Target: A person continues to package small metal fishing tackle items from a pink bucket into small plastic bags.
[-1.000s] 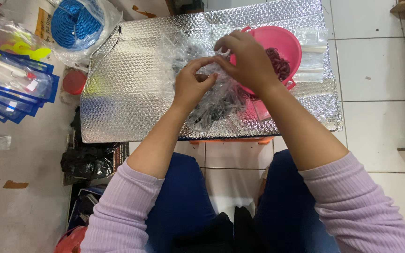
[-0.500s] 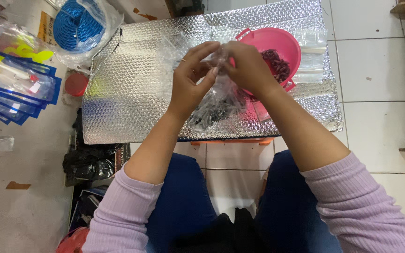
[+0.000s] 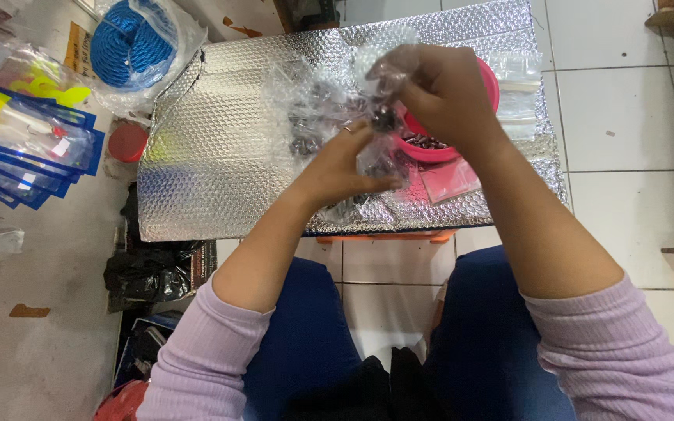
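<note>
Over a low table wrapped in silver bubble foil (image 3: 220, 156), both my hands work on a small clear plastic bag (image 3: 380, 152) with dark little pieces inside. My left hand (image 3: 349, 164) pinches the bag from below. My right hand (image 3: 438, 90) grips the bag's top, raised above a pink bowl (image 3: 489, 86) that holds more dark pieces. A heap of filled clear bags (image 3: 313, 117) lies on the foil just left of my hands.
A blue rope coil in plastic (image 3: 130, 43) sits at the table's far left corner. Blue-edged packets (image 3: 17, 140) lie on the floor at left, with a red lid (image 3: 128, 142) and a black bag (image 3: 150, 273). Empty clear bags (image 3: 520, 93) lie right of the bowl.
My hands have lifted the small bag higher and toward the bowl; my right hand now covers part of the pink bowl. The camera view has shifted slightly.
</note>
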